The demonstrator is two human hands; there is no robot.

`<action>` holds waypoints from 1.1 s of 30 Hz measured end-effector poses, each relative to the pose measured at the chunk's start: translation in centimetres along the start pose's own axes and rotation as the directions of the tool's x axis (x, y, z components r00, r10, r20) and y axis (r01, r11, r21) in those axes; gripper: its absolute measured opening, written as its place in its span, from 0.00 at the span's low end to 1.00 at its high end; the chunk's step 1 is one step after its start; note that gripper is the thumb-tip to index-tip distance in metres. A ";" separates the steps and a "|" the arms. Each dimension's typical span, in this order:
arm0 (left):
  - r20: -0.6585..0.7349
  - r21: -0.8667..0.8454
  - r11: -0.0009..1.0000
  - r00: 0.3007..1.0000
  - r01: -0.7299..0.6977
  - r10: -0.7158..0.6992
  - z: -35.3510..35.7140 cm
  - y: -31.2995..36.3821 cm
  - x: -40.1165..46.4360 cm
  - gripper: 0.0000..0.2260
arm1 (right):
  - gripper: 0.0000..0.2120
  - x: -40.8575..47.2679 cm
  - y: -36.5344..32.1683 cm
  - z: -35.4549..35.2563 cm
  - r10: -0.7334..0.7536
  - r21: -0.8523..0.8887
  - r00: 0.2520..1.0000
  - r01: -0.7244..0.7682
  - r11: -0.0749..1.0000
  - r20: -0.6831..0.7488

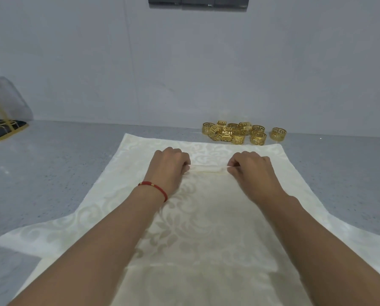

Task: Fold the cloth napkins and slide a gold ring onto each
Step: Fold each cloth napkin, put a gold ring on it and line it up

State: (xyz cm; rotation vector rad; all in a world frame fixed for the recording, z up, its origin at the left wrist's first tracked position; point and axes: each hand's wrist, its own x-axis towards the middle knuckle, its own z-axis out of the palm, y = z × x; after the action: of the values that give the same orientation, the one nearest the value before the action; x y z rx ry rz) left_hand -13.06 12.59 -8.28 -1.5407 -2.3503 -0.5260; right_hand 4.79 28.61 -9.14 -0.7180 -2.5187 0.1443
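Note:
A cream damask napkin (209, 208) lies spread across the grey counter, with more cream cloth (36, 237) showing beneath it at the left and right. My left hand (169, 164) and my right hand (248, 168) sit side by side on its far half, fingers curled. Each pinches one end of a small raised pleat (207, 168) of the napkin between them. A red cord bracelet circles my left wrist. Several gold openwork rings (235, 132) lie in a heap just beyond the napkin's far edge, with one ring (277, 133) apart at the right.
The grey speckled counter (52, 164) runs back to a pale grey wall. At the far left stands a gold wire holder with a dark base (5, 128) and a translucent grey panel (5, 98) behind it. A dark fixture (199, 2) hangs high on the wall.

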 end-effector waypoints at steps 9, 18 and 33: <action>0.215 0.154 0.983 0.974 -0.104 0.069 -3.2 1.8 -1.0 0.05 | 0.11 -0.9 -0.3 -1.8 -0.138 -0.234 0.981 0.167 0.958 0.134; 0.022 -0.207 0.967 0.989 0.148 -0.146 -1.5 -0.5 -1.6 0.09 | 0.09 -1.1 0.5 -0.6 0.040 0.049 0.994 -0.045 0.998 0.099; 0.150 0.278 0.940 0.976 -0.197 0.160 -3.5 0.8 -2.8 0.09 | 0.09 -2.1 -0.8 -4.2 -0.205 -0.187 0.957 0.244 0.952 0.207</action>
State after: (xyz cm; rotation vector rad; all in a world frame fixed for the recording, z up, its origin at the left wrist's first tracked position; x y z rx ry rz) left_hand -11.13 9.03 -6.20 -1.6620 -2.2209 -0.0361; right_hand 8.08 26.71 -6.29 -0.5088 -2.8034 -0.1460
